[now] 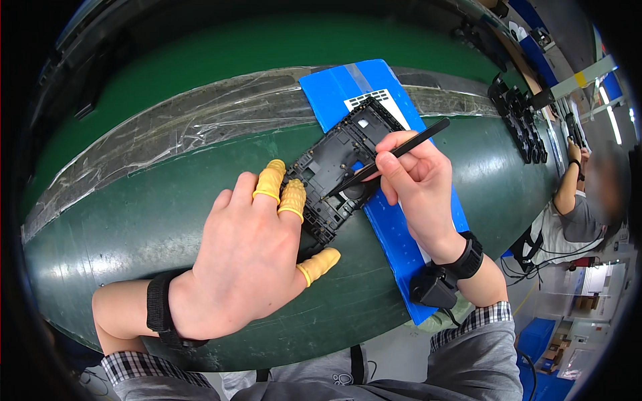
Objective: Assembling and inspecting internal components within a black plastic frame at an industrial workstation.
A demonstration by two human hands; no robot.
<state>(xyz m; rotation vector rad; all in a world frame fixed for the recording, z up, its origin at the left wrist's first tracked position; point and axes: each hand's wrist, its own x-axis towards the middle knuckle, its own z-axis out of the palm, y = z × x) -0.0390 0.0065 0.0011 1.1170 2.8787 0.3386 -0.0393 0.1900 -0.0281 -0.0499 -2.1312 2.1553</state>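
The left hand point(244, 260) lay flat with its fingers spread, three of them in yellow finger cots point(293, 200), pressing the near-left edge of a black plastic frame point(338, 167); the right hand point(414, 180) was closed in a pen grip on a thin black stylus point(394, 154), whose tip touched the frame's middle just beside a round opening. The frame rested tilted on a blue mat point(394, 234), which lay across the green worktop point(134, 214). Since only fingertips pinned one edge of the frame, a hard push from the stylus could probably have made it pivot or skid off the mat. A slipped tip could likely have scratched the small parts inside the frame. Well right of the frame, a row of similar black frames point(518, 117) stood, with another person's arm point(568, 184) beyond them.
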